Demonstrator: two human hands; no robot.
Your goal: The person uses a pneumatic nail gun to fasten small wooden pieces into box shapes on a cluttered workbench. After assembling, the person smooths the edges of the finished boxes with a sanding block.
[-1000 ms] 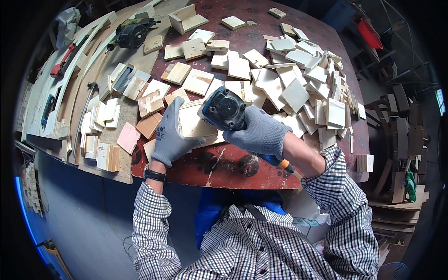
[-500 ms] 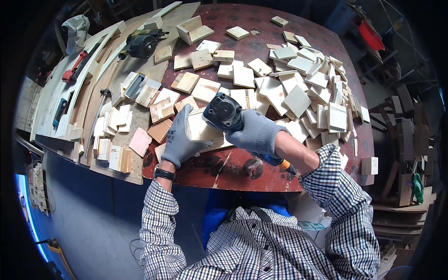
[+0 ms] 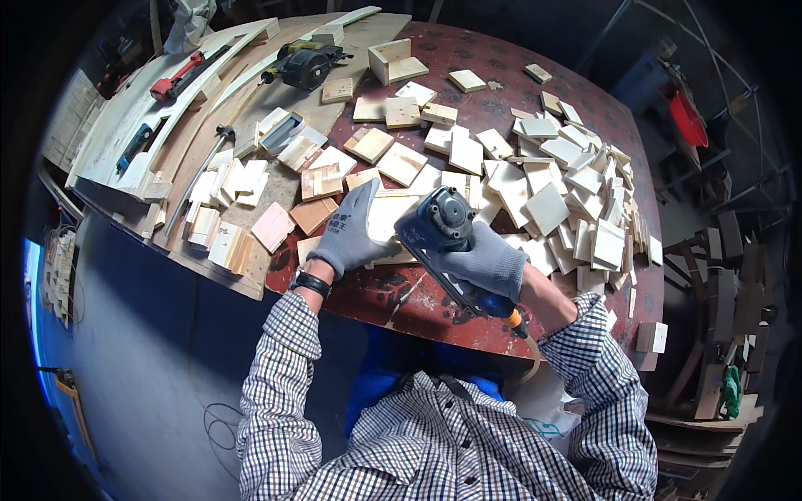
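Fingers of the grey-gloved left hand lie spread, pinning the stiff, light pale wooden square, while at its three o'clock the gloved right hand wraps the heavy blue-black power sander, best gripped by its body.

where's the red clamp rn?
Head view, far upper left: the red clamp lies on the long pale boards at the table's left edge, left of the black circular saw.

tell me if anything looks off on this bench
The wood blocks lie in a loose heap, some overhanging the table's right edge. One block hangs off that edge.
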